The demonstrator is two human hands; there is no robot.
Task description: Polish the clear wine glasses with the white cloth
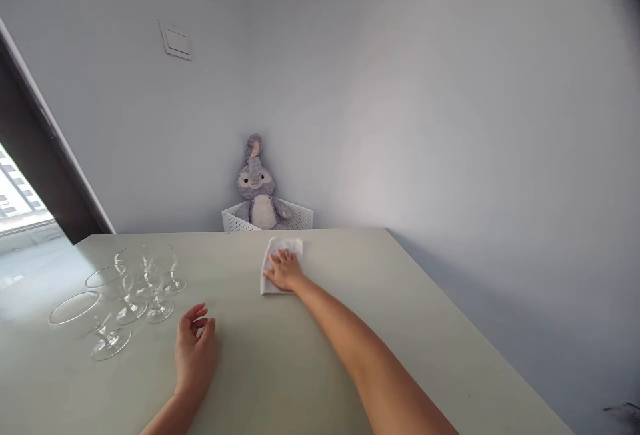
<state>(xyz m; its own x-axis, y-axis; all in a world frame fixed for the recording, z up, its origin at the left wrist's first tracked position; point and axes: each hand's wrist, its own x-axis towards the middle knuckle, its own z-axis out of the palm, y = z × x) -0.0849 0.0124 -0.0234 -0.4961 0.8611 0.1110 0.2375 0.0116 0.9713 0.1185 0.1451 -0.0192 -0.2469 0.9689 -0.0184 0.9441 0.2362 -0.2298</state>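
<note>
Pale grey walls meet at a corner behind a pale counter (320, 362). The right hand (284, 270) is laid palm-down on a folded white cloth (281, 246) near the counter's far edge, its fingers (278, 262) spread and released rather than clenched, so that the cloth is pinned flat by pressure, not gripped. The left hand (195, 350) is rested on the bare counter, fingers loosely curled and holding nothing, apparently as a brace. Stemmed glasses (145, 285) are grouped upright at the left, well apart from the cloth. A plush rabbit (257, 188) is seated in a white basket (303, 217) beyond the far edge
</note>
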